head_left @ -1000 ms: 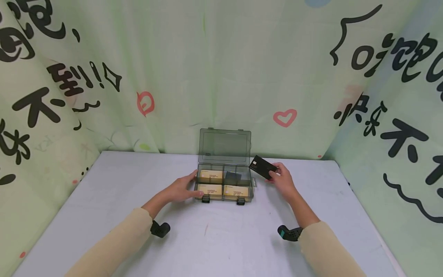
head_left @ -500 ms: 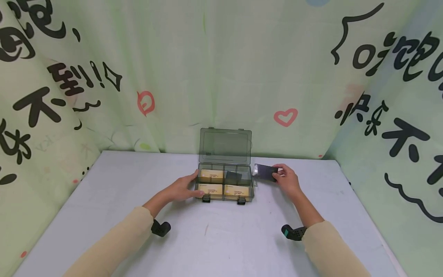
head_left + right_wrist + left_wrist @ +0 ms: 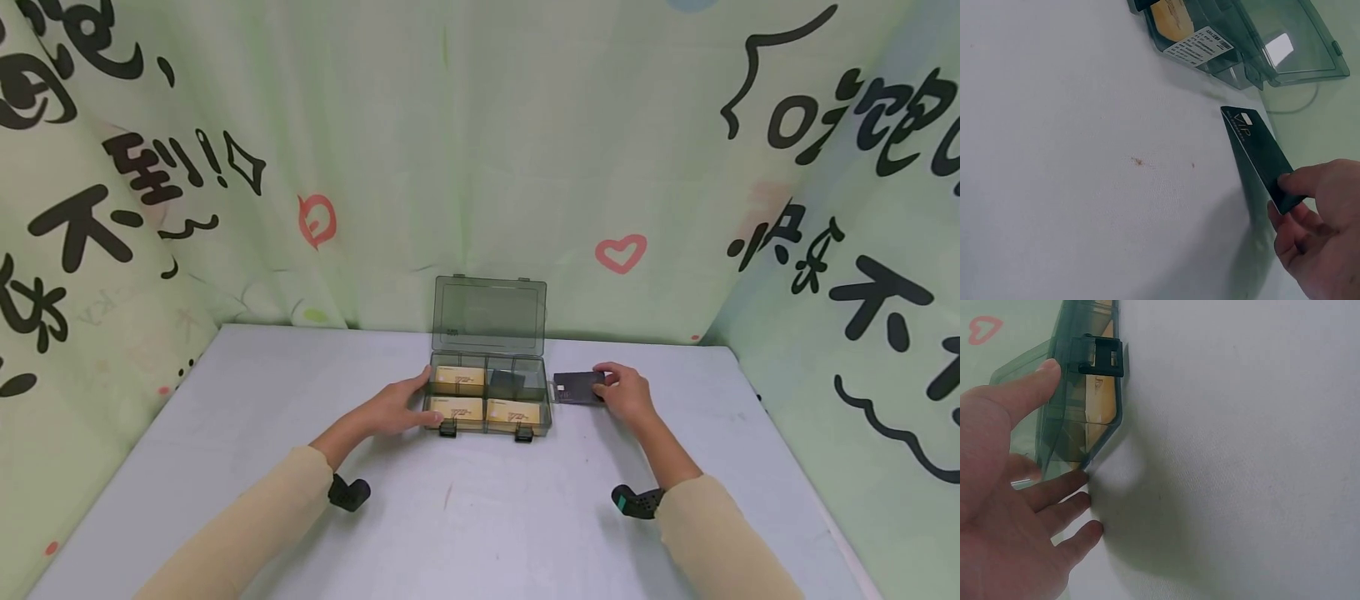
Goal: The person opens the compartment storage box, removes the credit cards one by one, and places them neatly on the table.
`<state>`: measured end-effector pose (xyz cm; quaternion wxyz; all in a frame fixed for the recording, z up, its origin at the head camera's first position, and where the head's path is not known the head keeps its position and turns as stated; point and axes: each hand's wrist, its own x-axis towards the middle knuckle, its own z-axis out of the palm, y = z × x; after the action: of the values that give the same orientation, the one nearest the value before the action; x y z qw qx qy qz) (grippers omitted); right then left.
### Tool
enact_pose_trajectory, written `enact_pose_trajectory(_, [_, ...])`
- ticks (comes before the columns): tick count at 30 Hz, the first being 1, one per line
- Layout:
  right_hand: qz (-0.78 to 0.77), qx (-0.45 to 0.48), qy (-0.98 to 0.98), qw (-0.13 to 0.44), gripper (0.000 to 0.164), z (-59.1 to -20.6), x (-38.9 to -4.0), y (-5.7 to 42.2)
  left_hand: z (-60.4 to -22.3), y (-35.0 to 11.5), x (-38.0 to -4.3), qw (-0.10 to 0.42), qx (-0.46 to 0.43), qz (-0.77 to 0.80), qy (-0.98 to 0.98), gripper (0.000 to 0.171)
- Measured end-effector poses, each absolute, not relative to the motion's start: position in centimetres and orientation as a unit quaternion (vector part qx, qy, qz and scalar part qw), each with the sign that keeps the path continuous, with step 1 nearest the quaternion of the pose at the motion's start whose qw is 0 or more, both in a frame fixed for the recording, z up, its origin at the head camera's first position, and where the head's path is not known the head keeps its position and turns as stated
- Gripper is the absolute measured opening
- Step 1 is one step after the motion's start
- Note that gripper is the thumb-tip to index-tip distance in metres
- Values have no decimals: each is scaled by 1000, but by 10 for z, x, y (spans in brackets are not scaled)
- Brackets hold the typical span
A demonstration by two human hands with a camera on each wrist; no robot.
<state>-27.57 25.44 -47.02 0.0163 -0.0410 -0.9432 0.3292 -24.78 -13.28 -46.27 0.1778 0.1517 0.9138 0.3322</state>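
A translucent grey-green compartment box (image 3: 514, 437) stands on the table with its lid (image 3: 489, 312) raised. Inside lie yellow card-like blocks (image 3: 461, 376) in three of its compartments and a dark item (image 3: 506, 385) in a back one. My left hand (image 3: 390, 407) rests against the box's left side, its thumb at the front corner and the other fingers extended, as the left wrist view (image 3: 1016, 506) shows too. With my right hand (image 3: 626, 393) I pinch a black card (image 3: 578, 388) by its right end, just right of the box. "VIP" is printed on the card (image 3: 1260, 150).
A white table (image 3: 480, 517) spreads around the box. Behind and at both sides hangs a pale green printed curtain (image 3: 480, 150). A white label (image 3: 1199, 47) is stuck on the box's right side.
The black card has tipped from a raised slant to nearly level and come lower, with my right hand shifting slightly right and down. My left hand stays at the box.
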Motion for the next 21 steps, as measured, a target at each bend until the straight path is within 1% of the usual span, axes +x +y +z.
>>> enact_pose_trajectory(10, [269, -30, -962, 26, 35, -473, -274, 250, -463, -134, -249, 177, 153, 333, 914, 90])
enact_pose_trajectory(15, [244, -38, -969, 11, 37, -469, -272, 243, -462, -134, -248, 181, 150, 330, 914, 90])
enact_pose_trajectory(21, [227, -36, -973, 5, 32, -470, -270, 241, -463, -134, -247, 182, 149, 332, 913, 90])
